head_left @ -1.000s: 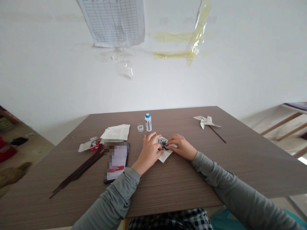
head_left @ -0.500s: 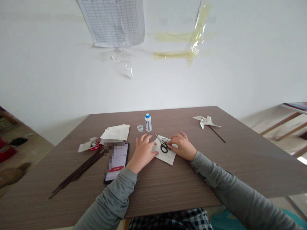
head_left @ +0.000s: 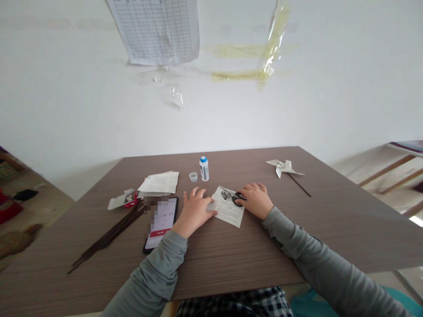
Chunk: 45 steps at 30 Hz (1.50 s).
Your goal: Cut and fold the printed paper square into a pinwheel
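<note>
A small printed sheet of paper (head_left: 229, 212) lies flat on the table between my hands, with a dark picture near its top. My left hand (head_left: 195, 210) is open, fingers spread, its thumb and index finger at the paper's left edge. Over the paper's right side, my right hand (head_left: 256, 200) has its fingers closed on the black handles of a pair of scissors (head_left: 238, 199). Part of the handles is hidden by the fingers. The blades point away to the upper left, along the paper's top.
A white glue bottle (head_left: 204, 169) with a blue top stands behind the paper, beside a clear cap (head_left: 193, 177). To the left are stacked papers (head_left: 160, 182), a small open box (head_left: 129, 200), dark sticks (head_left: 109, 233) and a phone (head_left: 161, 229). A paper pinwheel (head_left: 282, 167) lies right.
My right hand has taken hold of the scissors' handles and shifted them slightly to the right. The paper has moved slightly right. My left hand has barely moved.
</note>
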Motion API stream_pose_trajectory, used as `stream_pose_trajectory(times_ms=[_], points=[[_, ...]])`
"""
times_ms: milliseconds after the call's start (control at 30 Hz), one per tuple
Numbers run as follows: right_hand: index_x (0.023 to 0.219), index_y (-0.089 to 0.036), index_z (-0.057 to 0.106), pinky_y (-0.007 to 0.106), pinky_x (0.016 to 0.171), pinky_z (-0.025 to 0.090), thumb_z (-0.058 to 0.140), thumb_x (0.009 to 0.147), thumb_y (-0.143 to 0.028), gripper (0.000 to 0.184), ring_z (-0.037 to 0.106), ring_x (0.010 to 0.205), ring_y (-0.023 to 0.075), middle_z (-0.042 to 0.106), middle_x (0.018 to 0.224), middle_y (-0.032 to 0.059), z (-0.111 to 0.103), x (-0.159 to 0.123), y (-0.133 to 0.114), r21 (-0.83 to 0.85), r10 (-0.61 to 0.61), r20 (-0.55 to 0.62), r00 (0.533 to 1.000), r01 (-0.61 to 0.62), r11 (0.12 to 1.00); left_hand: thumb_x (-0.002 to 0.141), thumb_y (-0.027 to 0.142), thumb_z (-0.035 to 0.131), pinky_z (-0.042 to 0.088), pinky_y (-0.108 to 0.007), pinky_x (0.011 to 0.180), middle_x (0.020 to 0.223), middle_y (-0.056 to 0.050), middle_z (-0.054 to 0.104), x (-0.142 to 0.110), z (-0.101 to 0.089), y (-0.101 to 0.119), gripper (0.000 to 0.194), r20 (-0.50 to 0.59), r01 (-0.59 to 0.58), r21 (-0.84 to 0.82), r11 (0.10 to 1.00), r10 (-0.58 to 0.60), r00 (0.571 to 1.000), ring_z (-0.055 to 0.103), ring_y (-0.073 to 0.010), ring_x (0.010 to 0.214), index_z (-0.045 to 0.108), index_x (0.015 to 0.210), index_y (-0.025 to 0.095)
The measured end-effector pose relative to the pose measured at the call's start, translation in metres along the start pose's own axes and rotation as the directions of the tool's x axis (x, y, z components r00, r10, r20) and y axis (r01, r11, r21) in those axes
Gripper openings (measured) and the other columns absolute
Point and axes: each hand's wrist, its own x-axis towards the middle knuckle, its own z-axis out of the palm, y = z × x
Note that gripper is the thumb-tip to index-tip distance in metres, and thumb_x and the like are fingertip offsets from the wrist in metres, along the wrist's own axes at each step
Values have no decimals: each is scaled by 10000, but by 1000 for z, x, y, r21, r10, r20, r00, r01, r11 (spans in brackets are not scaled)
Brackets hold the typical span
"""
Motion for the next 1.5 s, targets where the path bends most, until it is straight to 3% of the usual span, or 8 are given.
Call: stream_pose_trajectory(times_ms=[200,467,667,800,933,1233,1400,1500], points=[[1321,-322,932,574,1181,470,805,1067,-359,287,680,1413,427,879,1350,140,-11,4,11,-17,79,78,994,-78,997,1027,338,881,319,-885,1384,1747,-162,685,0,3,1,295,-3,-2,-6,1000,2,1000,468,-494,1729,902,1321,315],[1163,-250,949,536,1155,398,788,981,-324,254,710,1304,391,909,1123,102,-16,5,22,-12,134,117,984,-133,991,1057,325,868,350,-821,1413,1756,-166,674,-2,2,5,291,1,35,4,999,-35,999,496,-462,1729,885,1345,290],[1358,-279,910,490,1098,417,684,1041,-270,389,673,1370,394,896,1286,129,-15,3,20,-45,96,73,993,-92,995,1087,291,817,385,-766,1413,1695,-185,713,0,7,4,211,-46,41,-6,999,-41,998,592,-435,1645,893,1278,244],[1216,-245,937,501,1081,419,645,1069,-258,327,649,1370,403,883,1292,165,-15,3,20,-92,94,69,993,-88,992,1063,288,839,395,-783,1390,1674,-201,719,1,10,2,306,-79,55,16,998,-53,995,608,-447,1611,856,1364,240],[1164,-259,942,532,1106,411,656,1067,-247,303,650,1358,404,900,1234,138,-17,3,22,-75,97,69,993,-92,993,1075,304,821,393,-784,1390,1713,-223,687,1,9,2,299,-56,68,42,997,-66,996,580,-459,1641,838,1360,216],[1419,-313,888,536,1121,456,728,1132,-352,330,662,1406,415,837,1426,167,-11,4,27,-121,69,92,993,-58,991,1053,222,787,448,-712,1373,1623,-169,760,3,12,-2,191,-148,85,55,995,-76,986,643,-419,1555,862,1227,248],[1369,-319,912,525,1096,466,722,1112,-319,320,679,1391,411,852,1396,160,-10,6,28,-108,86,110,990,-74,991,1105,177,673,468,-696,1354,1607,-172,772,4,12,-7,220,-204,92,41,995,-81,976,662,-406,1527,877,1170,231],[1245,-278,949,516,1079,457,715,1088,-324,286,728,1318,398,888,1273,152,-15,6,27,-103,87,135,987,-73,992,1135,155,619,479,-668,1349,1608,-183,771,5,11,-8,273,-211,114,32,993,-105,972,665,-396,1533,876,1208,207]])
